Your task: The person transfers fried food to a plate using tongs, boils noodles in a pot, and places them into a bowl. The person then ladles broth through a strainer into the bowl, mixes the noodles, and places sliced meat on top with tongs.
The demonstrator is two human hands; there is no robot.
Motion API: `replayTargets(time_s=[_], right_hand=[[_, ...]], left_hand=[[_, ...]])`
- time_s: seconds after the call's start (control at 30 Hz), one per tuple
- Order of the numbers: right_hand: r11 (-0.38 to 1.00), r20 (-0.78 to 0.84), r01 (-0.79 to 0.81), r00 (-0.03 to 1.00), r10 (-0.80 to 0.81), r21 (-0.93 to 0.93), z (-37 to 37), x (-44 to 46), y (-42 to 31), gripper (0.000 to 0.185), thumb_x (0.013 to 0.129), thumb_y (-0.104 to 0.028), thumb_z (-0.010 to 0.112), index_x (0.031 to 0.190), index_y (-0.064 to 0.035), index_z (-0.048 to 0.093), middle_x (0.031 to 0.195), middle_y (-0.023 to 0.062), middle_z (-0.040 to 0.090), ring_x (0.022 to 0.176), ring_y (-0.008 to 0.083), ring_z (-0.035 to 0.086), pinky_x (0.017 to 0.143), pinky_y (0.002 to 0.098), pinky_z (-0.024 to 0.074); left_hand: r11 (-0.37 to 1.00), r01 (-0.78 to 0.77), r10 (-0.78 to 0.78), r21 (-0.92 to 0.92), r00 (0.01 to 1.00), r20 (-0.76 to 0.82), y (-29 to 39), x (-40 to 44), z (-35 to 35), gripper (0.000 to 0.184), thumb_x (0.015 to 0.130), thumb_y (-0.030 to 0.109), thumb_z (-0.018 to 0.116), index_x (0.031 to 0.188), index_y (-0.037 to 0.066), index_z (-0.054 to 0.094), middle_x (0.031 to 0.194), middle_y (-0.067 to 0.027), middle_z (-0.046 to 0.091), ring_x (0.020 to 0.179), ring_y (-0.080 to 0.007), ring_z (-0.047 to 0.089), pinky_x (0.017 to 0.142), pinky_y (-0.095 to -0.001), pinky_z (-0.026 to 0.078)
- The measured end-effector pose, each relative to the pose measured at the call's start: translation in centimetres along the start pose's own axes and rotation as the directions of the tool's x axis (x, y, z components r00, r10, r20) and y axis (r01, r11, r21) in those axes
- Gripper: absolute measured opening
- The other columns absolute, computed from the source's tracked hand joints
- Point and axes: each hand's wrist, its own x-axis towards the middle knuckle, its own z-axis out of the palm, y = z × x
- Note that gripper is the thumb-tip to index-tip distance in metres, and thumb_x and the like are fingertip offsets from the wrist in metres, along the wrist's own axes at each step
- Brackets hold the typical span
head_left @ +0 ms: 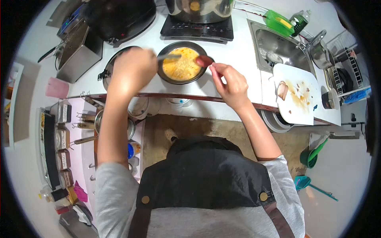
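Note:
A dark bowl (162, 74) of yellow-orange soup with noodles (182, 69) stands on the white counter between my hands. My left hand (137, 69), smeared by motion, is closed in a fist at the bowl's left side. From it a thin grey metal utensil (168, 57) reaches over the soup; its exact kind is blurred. My right hand (233, 84) is at the bowl's right rim, fingers pinched on the handle of a red spoon (204, 60). The spoon's bowl lies over the right edge of the soup. Behind my left hand, a round dark lid or pan (107, 75) is partly hidden.
An induction cooker (197, 29) with a large steel pot (200, 10) stands behind the bowl. A sink (283, 47) and a stained white cutting board (295, 93) with a brown food piece (282, 90) are at right. A pink cup (56, 87) sits at left.

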Motion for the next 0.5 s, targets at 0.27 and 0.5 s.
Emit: replayTargets(time_s=[0.27,0.5], right_hand=[[0.963,-0.072,-0.252,0.963,0.259,0.096,-1.7,-1.8,0.2,0.009,0.075,0.000,0.068,0.079,-0.0013,0.060,0.079,0.0108,0.066,0.067,0.0185,0.064,0.059,0.0284,0.0513],[0.803,-0.469,-0.592,0.729,0.498,-0.067,-8.4,0.6,15.8,0.014,0.082,-0.011,0.064,0.077,-0.0019,0.055,0.065,0.0093,0.064,0.056,0.0176,0.064,0.053,0.0290,0.0475]], left_hand=[[0.848,-0.050,-0.167,-0.528,0.919,-0.356,-0.9,-8.9,12.9,0.030,0.087,0.003,0.049,0.116,0.004,0.053,0.102,-0.0171,0.055,0.093,-0.0316,0.054,0.082,-0.0362,0.042],[0.589,0.070,-0.384,-0.805,0.901,-0.202,2.0,-9.8,12.3,0.030,0.093,0.013,0.047,0.120,0.001,0.052,0.102,-0.0116,0.059,0.091,-0.0187,0.054,0.084,-0.0305,0.041]])
